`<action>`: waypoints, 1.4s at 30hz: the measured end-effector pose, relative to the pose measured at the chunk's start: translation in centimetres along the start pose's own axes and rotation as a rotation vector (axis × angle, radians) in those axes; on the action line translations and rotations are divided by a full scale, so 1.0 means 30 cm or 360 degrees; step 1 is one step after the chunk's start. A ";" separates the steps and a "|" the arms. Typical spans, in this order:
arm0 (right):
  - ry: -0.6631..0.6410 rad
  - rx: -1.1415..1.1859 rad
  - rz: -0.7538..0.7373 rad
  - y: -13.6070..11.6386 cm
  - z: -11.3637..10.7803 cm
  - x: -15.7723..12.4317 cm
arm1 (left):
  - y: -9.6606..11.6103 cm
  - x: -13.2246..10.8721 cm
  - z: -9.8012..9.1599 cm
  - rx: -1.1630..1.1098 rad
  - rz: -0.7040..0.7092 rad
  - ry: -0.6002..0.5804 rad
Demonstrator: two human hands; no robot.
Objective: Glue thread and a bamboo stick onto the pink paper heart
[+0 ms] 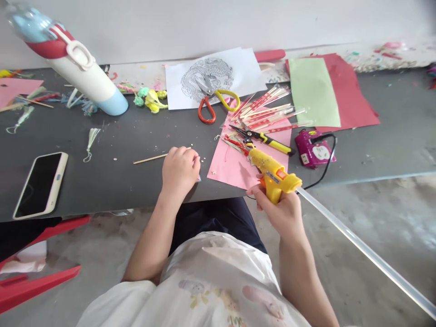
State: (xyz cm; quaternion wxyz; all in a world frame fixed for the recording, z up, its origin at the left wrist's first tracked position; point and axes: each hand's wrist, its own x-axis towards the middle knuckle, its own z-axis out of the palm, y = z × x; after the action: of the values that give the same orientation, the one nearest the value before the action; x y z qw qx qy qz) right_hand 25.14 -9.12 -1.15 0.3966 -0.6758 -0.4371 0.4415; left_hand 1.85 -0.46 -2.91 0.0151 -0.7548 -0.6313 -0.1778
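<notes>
My right hand (281,211) grips a yellow glue gun (269,168), with a long clear glue stick (361,247) running out of its back end. The gun's nozzle points up and left over the pink paper (225,163). My left hand (181,170) is closed on the table edge, fingers curled over a thin wooden stick (150,159) that pokes out on its left side. A small piece of pink and blue shows beneath that hand, too little to name. Close to the nozzle lie black-and-yellow pliers (269,140) and a red-and-cream tassel (236,144).
Behind are scissors (213,97), a dragon drawing (177,86), packs of wrapped sticks (265,113), and green (313,91) and red papers (354,95). A purple device (313,150) with a black cord stands right. Leftward are a bottle (81,77), phone (41,184) and tassel (91,141).
</notes>
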 end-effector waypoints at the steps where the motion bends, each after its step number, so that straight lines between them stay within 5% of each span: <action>1: 0.0048 -0.0073 -0.0002 0.004 -0.023 0.001 | -0.002 0.001 0.000 -0.0002 0.0002 0.0001; 8: 0.0360 -0.0732 -0.0069 0.042 -0.197 0.005 | -0.011 -0.002 -0.026 -0.0069 -0.0030 -0.0018; 14: 0.0380 -0.1389 -0.0218 0.013 -0.246 -0.006 | -0.007 -0.007 -0.052 -0.0079 -0.0079 -0.0051; 24: 0.0399 -0.2365 -0.0482 -0.085 -0.176 0.123 | -0.021 -0.049 -0.086 -0.0089 0.0024 0.0086; 30: 0.0294 -0.2504 -0.0460 -0.145 -0.112 0.226 | -0.079 -0.063 -0.110 -0.0007 -0.0067 0.0120; 42: 0.0144 -0.2516 -0.0246 -0.148 -0.042 0.308 | -0.160 0.035 -0.096 0.0167 -0.0084 -0.0160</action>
State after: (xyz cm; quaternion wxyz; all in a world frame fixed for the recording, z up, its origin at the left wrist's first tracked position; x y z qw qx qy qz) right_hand 27.36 0.72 1.02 -0.1535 -0.7422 -0.6500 -0.0560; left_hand -3.33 0.78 -0.87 0.0183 -0.7440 -0.6594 -0.1067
